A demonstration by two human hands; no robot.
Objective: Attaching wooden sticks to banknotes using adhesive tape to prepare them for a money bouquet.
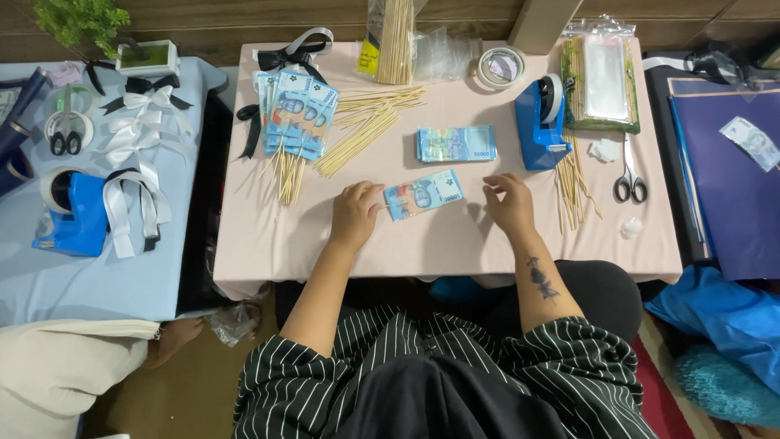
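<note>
A blue banknote [422, 194] lies flat on the pink table [455, 240] in front of me. My left hand [356, 213] presses on the note's left end with curled fingers. My right hand [509, 202] rests just right of the note, fingertips near its right edge, holding nothing. A small stack of blue banknotes [456, 144] sits just behind. Further left, banknotes fixed on wooden skewers [295, 118] lie fanned out beside loose skewers [367, 122].
A blue tape dispenser [539, 123], scissors [630, 180], more skewers [572, 183], a tape roll [500, 66] and a pack of clear sleeves [602, 81] sit at the right. A light blue table [89, 280] at left holds ribbons and another dispenser [73, 215].
</note>
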